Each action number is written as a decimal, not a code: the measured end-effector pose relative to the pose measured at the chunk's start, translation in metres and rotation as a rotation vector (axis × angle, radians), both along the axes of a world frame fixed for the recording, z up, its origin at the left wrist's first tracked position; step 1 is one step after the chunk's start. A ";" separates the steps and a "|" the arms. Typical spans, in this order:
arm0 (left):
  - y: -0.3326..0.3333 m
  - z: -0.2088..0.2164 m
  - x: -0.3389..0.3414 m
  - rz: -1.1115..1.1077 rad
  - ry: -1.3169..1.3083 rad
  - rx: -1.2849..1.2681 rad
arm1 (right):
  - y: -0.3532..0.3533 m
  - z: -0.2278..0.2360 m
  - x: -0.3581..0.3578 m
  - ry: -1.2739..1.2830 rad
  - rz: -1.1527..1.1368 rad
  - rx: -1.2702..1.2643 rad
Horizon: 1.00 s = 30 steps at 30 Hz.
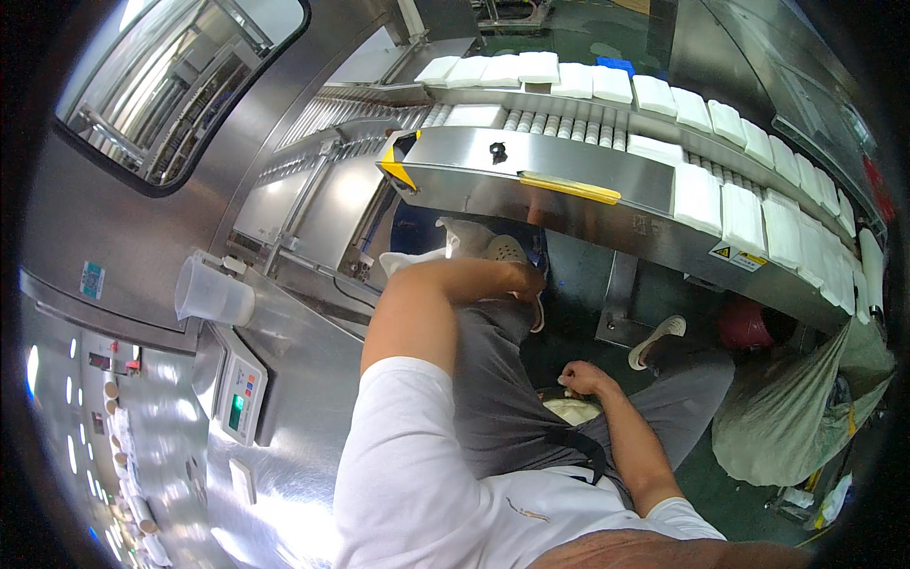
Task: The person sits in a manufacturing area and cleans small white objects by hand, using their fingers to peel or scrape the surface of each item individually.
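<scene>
My left arm is bent across my grey trousers, and my left hand (529, 282) hangs beside my left knee, close to a beige clog (507, 250). Its fingers are too small and shaded to make out. Between my thighs is my right hand (590, 378), closed, its fingertips pinched together. Something small and pale may be at the fingertips, but I cannot make it out. Just below that hand lies a cream-coloured patch of material (573, 411). A second beige clog (657, 341) shows on my right foot.
Ahead runs a steel roller conveyor (569, 161) edged with flat white packs (697, 199). On the left steel table (294, 446) stand a digital scale (242, 394) and a translucent plastic jug (216, 289). A greenish cloth sack (787, 417) hangs at right, near a red bucket (744, 322).
</scene>
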State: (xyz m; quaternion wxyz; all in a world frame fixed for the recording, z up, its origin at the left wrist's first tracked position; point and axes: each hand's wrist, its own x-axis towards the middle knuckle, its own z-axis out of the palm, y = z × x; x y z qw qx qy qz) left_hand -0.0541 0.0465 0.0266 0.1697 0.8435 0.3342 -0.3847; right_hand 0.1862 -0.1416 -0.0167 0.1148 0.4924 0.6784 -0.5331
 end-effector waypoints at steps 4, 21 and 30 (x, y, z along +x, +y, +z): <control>-0.005 -0.002 -0.010 0.016 -0.014 0.026 | 0.000 0.004 -0.006 0.015 0.001 -0.027; 0.013 -0.006 0.004 -0.068 -0.041 -0.009 | 0.004 -0.007 0.002 0.071 0.048 0.079; 0.000 0.006 -0.003 0.112 0.004 -0.070 | -0.003 0.009 0.011 0.044 0.139 0.044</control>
